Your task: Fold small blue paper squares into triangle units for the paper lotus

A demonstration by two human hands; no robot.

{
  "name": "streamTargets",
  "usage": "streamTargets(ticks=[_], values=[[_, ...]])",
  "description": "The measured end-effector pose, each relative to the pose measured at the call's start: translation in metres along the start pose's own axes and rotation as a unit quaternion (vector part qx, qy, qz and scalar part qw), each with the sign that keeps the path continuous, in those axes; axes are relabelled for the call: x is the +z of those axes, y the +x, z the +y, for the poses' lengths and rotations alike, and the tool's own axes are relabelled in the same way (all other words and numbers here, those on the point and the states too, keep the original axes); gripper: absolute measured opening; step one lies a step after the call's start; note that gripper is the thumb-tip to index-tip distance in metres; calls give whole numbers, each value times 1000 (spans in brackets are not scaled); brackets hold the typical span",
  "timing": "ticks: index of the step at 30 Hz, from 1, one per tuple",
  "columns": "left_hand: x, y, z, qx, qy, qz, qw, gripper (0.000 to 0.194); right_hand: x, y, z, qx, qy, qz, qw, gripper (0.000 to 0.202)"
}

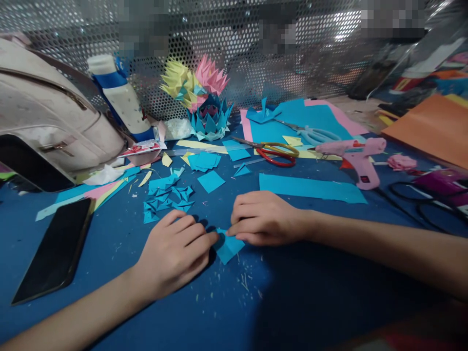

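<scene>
A small blue square of paper [229,249] lies on the table between my hands, one corner pointing toward me. My left hand [179,251] has its fingers curled, with the fingertips at the paper's left edge. My right hand [266,219] is closed, its thumb and index finger pressing the paper's upper right edge. Just beyond my left hand sits a cluster of folded blue paper pieces [161,197]. A flat blue square [211,181] and a stack of blue squares [204,161] lie past them. One folded blue triangle [242,170] is near my right hand.
Red and yellow scissors [280,152], a blue paper strip [310,188] and a pink glue gun [356,153] lie at the right. Paper lotus flowers [210,114] stand at the back. At the left are a phone [54,248], a bottle [122,97] and a backpack [54,107].
</scene>
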State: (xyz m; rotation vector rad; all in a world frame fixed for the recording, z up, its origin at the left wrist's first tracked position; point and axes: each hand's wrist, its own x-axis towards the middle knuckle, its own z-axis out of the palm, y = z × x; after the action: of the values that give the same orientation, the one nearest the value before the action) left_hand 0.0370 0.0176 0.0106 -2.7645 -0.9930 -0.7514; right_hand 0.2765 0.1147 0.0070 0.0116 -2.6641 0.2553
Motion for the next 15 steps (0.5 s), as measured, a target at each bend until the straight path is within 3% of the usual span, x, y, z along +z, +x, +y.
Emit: streamTargets(ticks=[3, 9, 15], values=[[-1, 0, 4, -28, -51, -7, 998, 17, 0, -1, 1, 7, -1, 1, 1000, 29], [3, -3, 4, -1, -81, -36, 996, 28, 4, -1, 3, 13, -8, 17, 1000, 22], [3, -2, 1, 0, -124, -48, 991, 31, 3, 0, 5, 57, 8, -17, 998, 25]])
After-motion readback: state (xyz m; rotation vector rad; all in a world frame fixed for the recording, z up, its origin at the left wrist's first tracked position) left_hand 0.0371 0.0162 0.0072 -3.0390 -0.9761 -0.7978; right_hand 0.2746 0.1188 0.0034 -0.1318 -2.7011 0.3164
